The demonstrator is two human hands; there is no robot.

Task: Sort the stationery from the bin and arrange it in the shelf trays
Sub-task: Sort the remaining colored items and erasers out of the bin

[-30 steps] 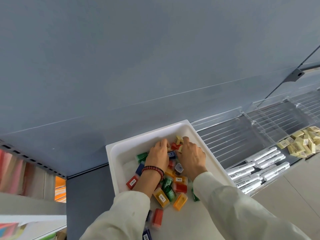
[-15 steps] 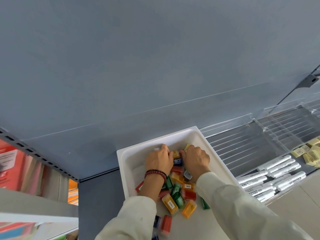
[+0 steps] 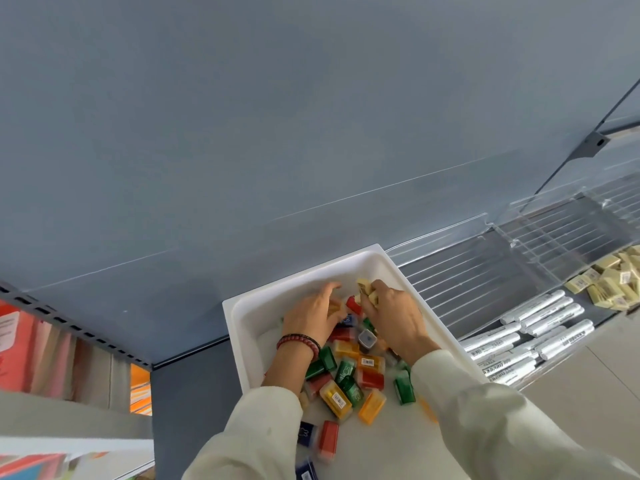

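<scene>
A white bin (image 3: 239,317) holds several small coloured sharpener boxes (image 3: 341,386) in red, green, yellow, orange and blue. Both my hands reach into its far end. My right hand (image 3: 398,320) pinches a few pale yellow erasers (image 3: 364,287) between its fingers. My left hand (image 3: 311,311), with a beaded bracelet at the wrist, curls over a yellowish piece; what it grips is mostly hidden under the palm. Clear shelf trays (image 3: 485,268) lie to the right.
In the trays at right lie several white markers (image 3: 533,327) and a heap of pale yellow erasers (image 3: 613,278). A grey back panel rises behind the bin. Coloured folders (image 3: 41,344) stand on the lower left shelf.
My right hand has lifted pale yellow erasers out of the pile. The view shifted, so the bin sits further right in the frame.
</scene>
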